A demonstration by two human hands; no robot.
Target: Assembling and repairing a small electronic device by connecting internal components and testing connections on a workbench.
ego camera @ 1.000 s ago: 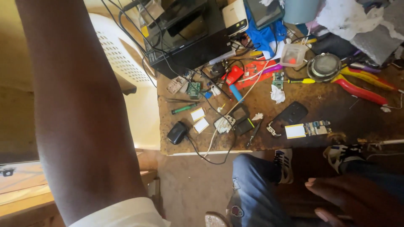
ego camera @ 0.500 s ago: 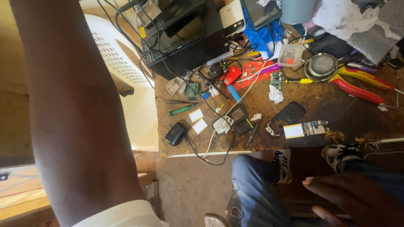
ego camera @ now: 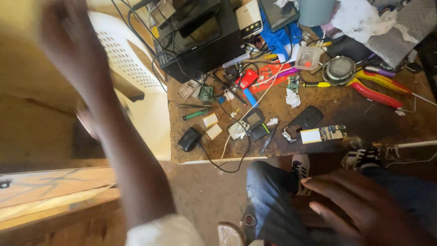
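Presently: left hand [ego camera: 68,41] raised, blurred, fingers' state indeterminable, beside white plastic chair [ego camera: 132,64]. Right hand [ego camera: 364,209] empty, fingers spread on knee. Black phone [ego camera: 306,121], circuit board [ego camera: 332,132] untouched on tabletop [ego camera: 373,123].

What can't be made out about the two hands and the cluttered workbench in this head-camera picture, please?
- Left hand: motion-blurred in the head view; fingers and any contents unreadable.
- Right hand: resting on the lap; its wrist is cut off by the bottom edge.
- Small circuit boards on the workbench: too small for detail.
- White plastic chair: partly hidden by the raised left arm.
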